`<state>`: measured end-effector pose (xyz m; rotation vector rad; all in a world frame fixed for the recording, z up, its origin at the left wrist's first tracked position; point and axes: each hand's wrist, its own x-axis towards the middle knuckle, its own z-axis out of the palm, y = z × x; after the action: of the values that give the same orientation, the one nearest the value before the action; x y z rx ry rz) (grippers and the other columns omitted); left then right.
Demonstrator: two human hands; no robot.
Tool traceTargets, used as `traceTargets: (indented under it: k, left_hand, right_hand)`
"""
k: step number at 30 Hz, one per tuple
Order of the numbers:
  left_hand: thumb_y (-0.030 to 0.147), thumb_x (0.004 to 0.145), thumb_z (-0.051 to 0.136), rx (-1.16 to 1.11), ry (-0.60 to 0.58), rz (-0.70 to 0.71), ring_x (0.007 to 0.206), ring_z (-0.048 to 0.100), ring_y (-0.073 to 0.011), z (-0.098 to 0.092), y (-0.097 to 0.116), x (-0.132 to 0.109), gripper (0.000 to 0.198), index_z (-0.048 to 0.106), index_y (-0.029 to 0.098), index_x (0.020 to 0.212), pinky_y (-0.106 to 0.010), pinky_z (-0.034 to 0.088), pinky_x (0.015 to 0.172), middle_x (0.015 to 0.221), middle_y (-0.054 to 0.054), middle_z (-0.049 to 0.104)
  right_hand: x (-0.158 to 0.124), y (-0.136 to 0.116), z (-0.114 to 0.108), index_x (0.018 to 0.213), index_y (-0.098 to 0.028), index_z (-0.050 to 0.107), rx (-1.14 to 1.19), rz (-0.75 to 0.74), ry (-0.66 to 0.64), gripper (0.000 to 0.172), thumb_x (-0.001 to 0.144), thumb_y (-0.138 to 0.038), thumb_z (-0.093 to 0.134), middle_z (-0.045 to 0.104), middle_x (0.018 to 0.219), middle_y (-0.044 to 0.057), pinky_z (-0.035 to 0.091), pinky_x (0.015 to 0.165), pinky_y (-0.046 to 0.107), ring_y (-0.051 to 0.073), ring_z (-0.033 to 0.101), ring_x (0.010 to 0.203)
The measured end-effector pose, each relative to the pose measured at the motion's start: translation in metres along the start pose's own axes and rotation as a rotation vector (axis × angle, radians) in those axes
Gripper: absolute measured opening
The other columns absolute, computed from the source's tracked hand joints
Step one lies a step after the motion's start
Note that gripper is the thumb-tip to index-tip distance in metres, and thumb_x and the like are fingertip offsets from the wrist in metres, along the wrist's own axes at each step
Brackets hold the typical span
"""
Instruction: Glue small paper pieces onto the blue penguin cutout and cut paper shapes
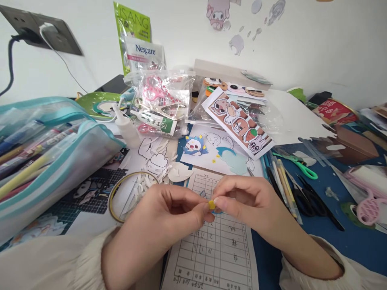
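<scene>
My left hand (166,215) and my right hand (252,207) meet over a printed form (211,257) with handwriting on it. Between the thumbs and fingertips of both is a small yellow paper piece (212,204); a bit of blue shows just beneath it. Its exact outline is mostly covered by my fingers. Beyond my hands lies a sheet with a blue cartoon figure (195,145), a pale blue cut-out (234,160) and small yellow bits. White paper scraps (142,193) and a roll of tape (113,205) lie beside my left hand.
A pen pouch (99,149) fills the left side, with a white glue bottle (125,125) near it. Black scissors (305,201), green scissors (306,169) and pens lie right. Clear bags (163,96) and a strip of cartoon stickers (238,123) sit at the back.
</scene>
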<state>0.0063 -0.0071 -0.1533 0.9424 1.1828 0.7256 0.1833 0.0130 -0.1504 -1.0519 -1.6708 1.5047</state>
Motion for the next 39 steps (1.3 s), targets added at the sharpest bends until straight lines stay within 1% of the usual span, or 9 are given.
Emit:
traceTargets:
  k: [6,9,14,17,22,28,33,37,39]
  left_hand:
    - [0.029,0.057,0.069,-0.052,-0.008,-0.006,0.048,0.048,-0.008,0.0019,0.0021,0.0015,0.009,0.073,0.023,0.052,-0.019,0.036,0.047,0.051,0.002,0.067]
    - [0.029,0.059,0.07,-0.029,-0.013,0.014,0.049,0.049,-0.0085,0.0003,-0.0003,-0.0006,0.009,0.075,0.023,0.055,-0.018,0.037,0.048,0.053,0.001,0.068]
    - [0.036,0.067,0.067,0.017,-0.029,0.07,0.051,0.051,-0.0095,-0.002,-0.002,-0.0011,0.017,0.077,0.023,0.06,-0.018,0.04,0.05,0.056,-0.001,0.069]
    - [0.035,0.067,0.067,-0.008,-0.03,0.058,0.051,0.052,-0.0095,-0.0018,-0.0011,0.0004,0.017,0.076,0.024,0.059,-0.018,0.042,0.051,0.055,-0.001,0.069]
    - [0.034,0.067,0.068,0.002,-0.028,0.065,0.051,0.049,-0.0083,-0.002,-0.004,0.0013,0.014,0.077,0.025,0.061,-0.016,0.04,0.049,0.053,0.001,0.066]
    - [0.034,0.065,0.067,-0.027,-0.032,0.06,0.049,0.052,-0.0089,-0.0003,-0.0016,0.0002,0.018,0.073,0.024,0.052,-0.017,0.043,0.05,0.048,0.002,0.062]
    - [0.033,0.062,0.067,0.003,-0.016,0.051,0.049,0.051,-0.0086,0.0008,0.0036,-0.0006,0.017,0.072,0.023,0.05,-0.017,0.043,0.051,0.048,0.002,0.061]
    - [0.033,0.062,0.071,-0.027,-0.034,0.037,0.05,0.048,-0.0087,-0.0002,-0.0004,0.0015,0.012,0.076,0.022,0.057,-0.018,0.039,0.049,0.05,0.001,0.062]
    - [0.032,0.061,0.073,-0.053,-0.049,0.034,0.05,0.047,-0.0086,-0.001,-0.003,0.0026,0.011,0.076,0.022,0.057,-0.018,0.038,0.049,0.05,0.001,0.062]
  right_hand:
    - [-0.0009,0.0,-0.0013,0.07,-0.02,0.066,0.018,0.031,-0.003,0.01,0.08,-0.02,0.065,0.064,0.065,-0.002,0.046,0.057,0.021,0.01,0.058,0.062]
    - [-0.0014,-0.0002,-0.0014,0.069,-0.02,0.066,0.023,0.04,-0.007,0.01,0.079,-0.02,0.065,0.064,0.064,-0.002,0.046,0.057,0.021,0.01,0.057,0.061]
    - [0.0002,-0.0006,-0.0004,0.067,-0.02,0.065,0.026,0.072,0.015,0.01,0.077,-0.02,0.065,0.063,0.062,-0.003,0.045,0.054,0.02,0.009,0.057,0.059]
    - [0.0011,-0.0001,0.0001,0.066,-0.02,0.064,0.03,0.08,0.026,0.01,0.076,-0.021,0.065,0.063,0.062,-0.003,0.045,0.054,0.019,0.009,0.057,0.058]
    - [0.001,0.0016,0.0006,0.068,-0.02,0.064,0.067,0.1,0.021,0.009,0.077,-0.021,0.066,0.064,0.063,-0.003,0.047,0.056,0.02,0.01,0.059,0.06]
    - [0.001,0.0008,0.0029,0.067,-0.019,0.062,0.085,0.112,0.035,0.014,0.08,-0.023,0.063,0.066,0.066,-0.002,0.048,0.062,0.02,0.01,0.061,0.064]
    - [-0.002,0.0006,0.0045,0.069,-0.019,0.06,0.112,0.094,0.027,0.015,0.083,-0.023,0.061,0.065,0.067,-0.002,0.049,0.064,0.021,0.011,0.062,0.066]
    - [-0.0027,0.0025,0.007,0.069,-0.019,0.06,0.108,0.04,0.032,0.014,0.083,-0.018,0.06,0.062,0.068,-0.002,0.048,0.064,0.022,0.011,0.059,0.067]
    - [-0.0025,0.003,0.0075,0.07,-0.019,0.06,0.125,0.029,0.018,0.014,0.084,-0.017,0.059,0.062,0.068,-0.002,0.048,0.063,0.021,0.011,0.059,0.067]
